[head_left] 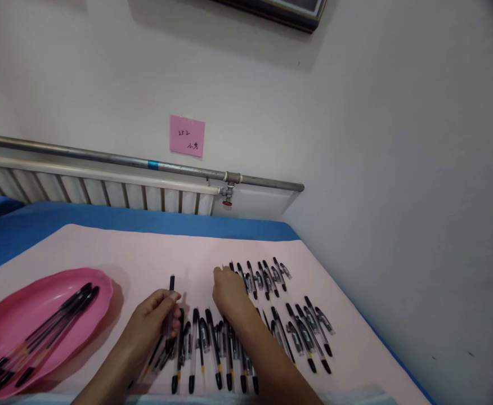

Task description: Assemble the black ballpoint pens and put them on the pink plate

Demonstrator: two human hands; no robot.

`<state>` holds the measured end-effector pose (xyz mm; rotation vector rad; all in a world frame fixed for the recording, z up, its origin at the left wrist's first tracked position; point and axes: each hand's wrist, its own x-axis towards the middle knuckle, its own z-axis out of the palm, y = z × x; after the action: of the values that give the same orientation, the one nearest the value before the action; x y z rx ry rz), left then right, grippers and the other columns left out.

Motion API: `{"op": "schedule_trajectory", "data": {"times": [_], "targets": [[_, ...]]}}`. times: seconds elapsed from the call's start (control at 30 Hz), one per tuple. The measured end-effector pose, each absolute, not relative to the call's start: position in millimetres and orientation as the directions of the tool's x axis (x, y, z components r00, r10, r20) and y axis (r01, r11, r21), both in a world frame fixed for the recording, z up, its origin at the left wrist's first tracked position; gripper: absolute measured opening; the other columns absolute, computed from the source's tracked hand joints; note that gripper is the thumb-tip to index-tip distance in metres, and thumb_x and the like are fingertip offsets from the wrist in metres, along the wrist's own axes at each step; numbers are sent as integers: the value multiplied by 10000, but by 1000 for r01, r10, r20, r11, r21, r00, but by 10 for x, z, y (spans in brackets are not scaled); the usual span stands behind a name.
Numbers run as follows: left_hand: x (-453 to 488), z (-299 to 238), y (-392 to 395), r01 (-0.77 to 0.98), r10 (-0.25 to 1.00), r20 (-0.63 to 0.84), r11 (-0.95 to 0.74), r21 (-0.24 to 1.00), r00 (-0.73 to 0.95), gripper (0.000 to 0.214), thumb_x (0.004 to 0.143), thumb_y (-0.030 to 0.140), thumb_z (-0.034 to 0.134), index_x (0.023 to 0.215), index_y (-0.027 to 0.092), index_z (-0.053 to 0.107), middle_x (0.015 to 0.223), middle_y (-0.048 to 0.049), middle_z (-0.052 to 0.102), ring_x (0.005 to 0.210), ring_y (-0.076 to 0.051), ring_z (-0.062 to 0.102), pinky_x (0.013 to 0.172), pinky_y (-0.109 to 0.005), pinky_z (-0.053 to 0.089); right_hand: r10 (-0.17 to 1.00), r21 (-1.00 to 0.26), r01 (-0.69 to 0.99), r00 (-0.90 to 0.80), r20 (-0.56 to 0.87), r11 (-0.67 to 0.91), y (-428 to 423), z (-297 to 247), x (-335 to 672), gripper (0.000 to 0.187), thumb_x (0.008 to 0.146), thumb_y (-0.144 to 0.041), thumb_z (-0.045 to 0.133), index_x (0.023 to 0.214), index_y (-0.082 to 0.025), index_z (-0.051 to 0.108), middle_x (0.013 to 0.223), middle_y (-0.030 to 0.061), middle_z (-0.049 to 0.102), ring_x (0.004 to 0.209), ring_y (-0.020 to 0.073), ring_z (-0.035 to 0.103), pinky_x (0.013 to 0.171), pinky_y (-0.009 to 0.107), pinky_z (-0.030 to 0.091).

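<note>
My left hand (156, 315) is closed round a clear pen with a black cap (171, 284), held upright above a row of pens (213, 349) lying on the pink sheet (137, 253). My right hand (228, 292) reaches forward, fingers curled, its fingertips at the left end of a farther row of pens (261, 275). What the fingertips pinch, if anything, is hidden. A third group of pens (309, 332) lies to the right.
A pink oval tray (1, 320) at the left holds several black pens (44, 337). The blue table edge (187, 222) runs behind the sheet. Behind stand a white radiator (103, 191), a metal pipe (187, 167) and a wall close on the right.
</note>
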<state>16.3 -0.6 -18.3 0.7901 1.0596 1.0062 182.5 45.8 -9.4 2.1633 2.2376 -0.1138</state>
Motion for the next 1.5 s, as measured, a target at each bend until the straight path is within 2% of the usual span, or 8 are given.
{"op": "schedule_trajectory", "data": {"times": [0.17, 0.27, 0.43, 0.67, 0.83, 1.0, 1.23, 1.5], "targets": [[172, -169, -20, -271, 930, -336, 365, 891, 149, 261, 631, 409, 651, 700, 182, 541, 542, 42, 543, 454, -87, 494, 429, -187, 367, 998, -34, 999, -3, -68, 1, 475, -153, 1843, 285, 686, -30, 507, 951, -116, 566, 932, 159, 610, 829, 228, 624, 645, 280, 444], [174, -159, -25, -265, 927, -343, 373, 889, 152, 259, 637, 407, 650, 709, 180, 550, 550, 38, 551, 460, -85, 500, 431, -185, 374, 998, -49, 998, -27, -51, 24, 464, -192, 1820, 269, 708, -27, 479, 940, -128, 569, 894, 136, 623, 808, 216, 625, 640, 274, 431], [166, -199, -11, -273, 935, -320, 351, 896, 154, 260, 651, 414, 643, 711, 178, 552, 547, 39, 548, 460, -80, 493, 423, -181, 376, 999, -85, 996, -26, 40, 29, 502, -171, 1896, 235, 770, -89, 434, 954, -155, 565, 945, 109, 605, 793, 189, 601, 636, 259, 396], [149, -196, -1, -259, 935, -313, 347, 901, 166, 252, 667, 407, 624, 701, 177, 527, 544, 49, 529, 456, -77, 489, 426, -185, 382, 984, -101, 994, 66, 163, -50, 664, -152, 2242, 263, 851, -146, 345, 924, -133, 598, 964, 117, 593, 910, 198, 519, 760, 277, 335], [146, -149, -6, -245, 938, -319, 344, 907, 136, 251, 659, 404, 617, 666, 176, 513, 541, 48, 531, 445, -77, 492, 421, -180, 371, 985, -70, 998, 17, 169, -5, 667, -252, 2198, 250, 843, -244, 413, 902, -145, 634, 1040, 117, 581, 978, 243, 457, 811, 340, 291], [133, -145, -10, -255, 934, -324, 353, 900, 152, 245, 664, 394, 617, 665, 177, 504, 537, 45, 535, 445, -76, 485, 421, -178, 366, 986, -52, 995, -76, 150, 85, 665, -273, 2076, 204, 806, -195, 458, 876, -154, 645, 1128, 107, 549, 1058, 248, 398, 836, 348, 266], [136, -163, -14, -245, 937, -312, 343, 907, 158, 220, 694, 371, 604, 671, 177, 503, 553, 41, 539, 455, -74, 478, 433, -184, 376, 979, -58, 983, -168, 117, 176, 626, -258, 1849, 162, 758, -181, 490, 791, -124, 638, 939, 130, 605, 956, 259, 470, 805, 354, 295], [143, -135, -11, -242, 937, -310, 341, 908, 159, 227, 694, 371, 601, 661, 171, 498, 551, 39, 531, 459, -77, 476, 436, -189, 374, 982, -199, 965, -148, 113, 169, 573, -276, 1784, 253, 721, -98, 466, 944, -150, 574, 836, 95, 648, 757, 206, 589, 640, 277, 363]]}}
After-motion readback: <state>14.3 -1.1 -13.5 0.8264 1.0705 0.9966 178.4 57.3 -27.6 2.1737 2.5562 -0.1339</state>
